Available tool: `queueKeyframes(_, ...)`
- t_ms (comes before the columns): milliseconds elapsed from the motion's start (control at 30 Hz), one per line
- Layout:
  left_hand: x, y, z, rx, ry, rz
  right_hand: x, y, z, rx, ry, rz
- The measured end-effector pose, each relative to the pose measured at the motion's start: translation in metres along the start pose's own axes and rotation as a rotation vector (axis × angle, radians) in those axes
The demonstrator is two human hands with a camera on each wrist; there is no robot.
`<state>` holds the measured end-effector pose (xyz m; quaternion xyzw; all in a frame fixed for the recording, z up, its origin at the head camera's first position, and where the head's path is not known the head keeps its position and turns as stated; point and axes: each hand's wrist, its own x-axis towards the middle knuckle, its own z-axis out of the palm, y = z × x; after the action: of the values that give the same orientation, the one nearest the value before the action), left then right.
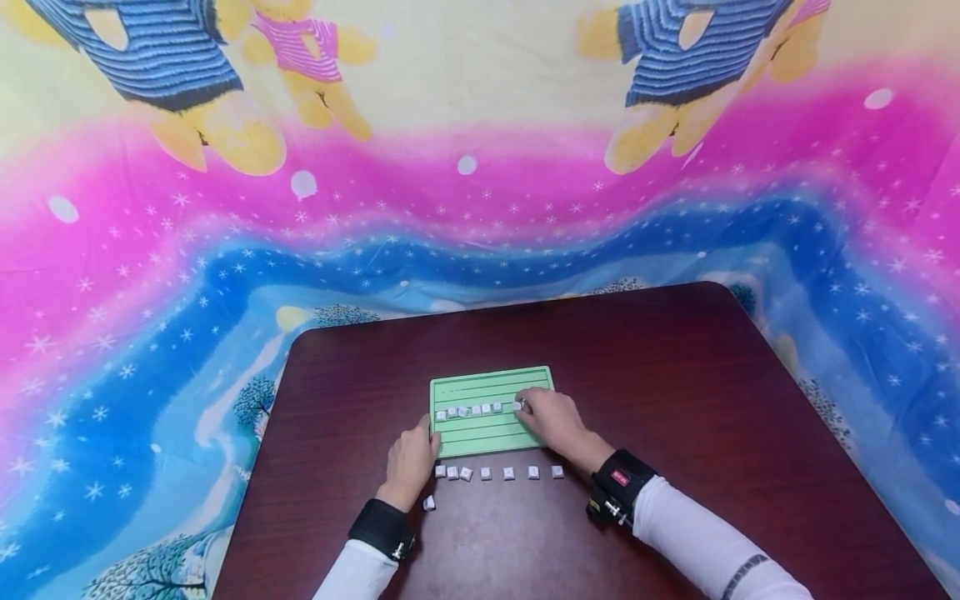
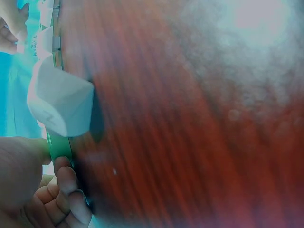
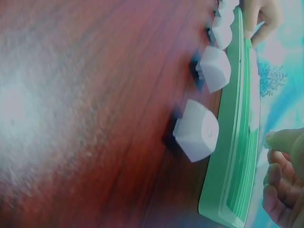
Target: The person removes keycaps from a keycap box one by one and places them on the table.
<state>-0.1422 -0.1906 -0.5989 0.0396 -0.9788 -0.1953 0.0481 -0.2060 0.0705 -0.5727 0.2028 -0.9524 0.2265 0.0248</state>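
Note:
A green ridged board (image 1: 487, 437) lies on the table, with a row of white keycaps (image 1: 476, 411) standing along one of its middle grooves. My left hand (image 1: 411, 458) grips the board's left edge, thumb and fingers on either side of it in the left wrist view. Over the right part of the board, my right hand (image 1: 555, 419) pinches one white keycap (image 1: 517, 406) between thumb and finger, right of the row and apart from it. That keycap is mostly hidden by the fingertips in the right wrist view.
In front of the board, a line of several loose keycaps (image 1: 509, 473) lies on the dark wooden table (image 1: 637, 358). A single keycap (image 1: 429, 503) sits nearer, beside the left wrist. Behind the table hangs a printed cloth (image 1: 465, 208).

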Motion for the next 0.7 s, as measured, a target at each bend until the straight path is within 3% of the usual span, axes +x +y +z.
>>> queueKeyframes(700,0.0,0.0,0.002,-0.013,0.027,0.021,-0.026,-0.022,-0.004,0.001,-0.004,-0.092)
